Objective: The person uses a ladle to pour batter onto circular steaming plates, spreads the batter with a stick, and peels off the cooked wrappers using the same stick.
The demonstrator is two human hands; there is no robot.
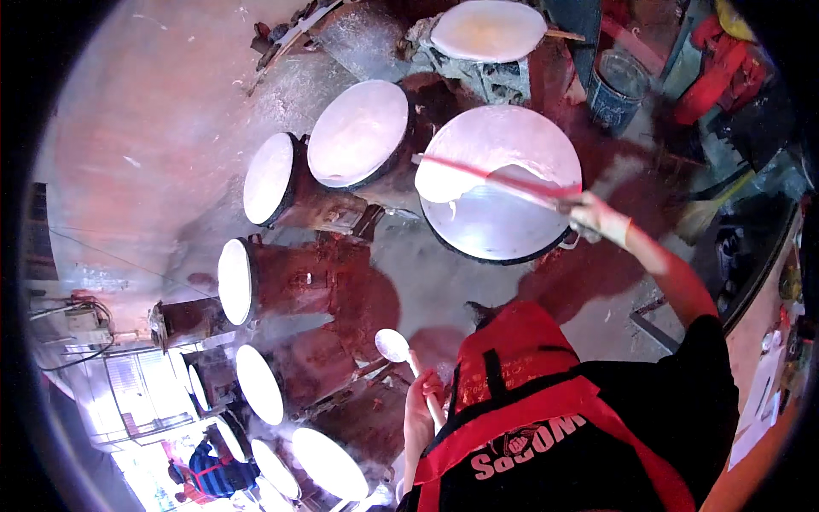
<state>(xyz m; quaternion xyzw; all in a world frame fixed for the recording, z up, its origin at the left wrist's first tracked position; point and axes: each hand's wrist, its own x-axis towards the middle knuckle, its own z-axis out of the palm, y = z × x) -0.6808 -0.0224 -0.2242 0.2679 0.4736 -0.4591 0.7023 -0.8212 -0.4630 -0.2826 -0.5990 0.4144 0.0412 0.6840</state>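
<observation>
My right hand (600, 221) is at the right rim of a large round pan (502, 237). It grips a long flat stick (492, 179), which lies across the pan's mouth from rim to rim. Pale, whitish material (499, 131) covers the far part of the pan, with a ragged edge; the near part shows smooth grey metal. My left hand (422, 400), low in front of my red apron (512, 358), is closed around the handle of a ladle (391, 345). The ladle's round white bowl points up and away from me. Whether the stick touches the material is unclear.
More round pans (358, 134) with white surfaces stand on brick stoves (301, 281) curving away left. Another white-topped pan (489, 31) sits on blocks at the far side. A metal bucket (617, 89) and a broom (704, 205) are right. Another person (214, 470) works lower left.
</observation>
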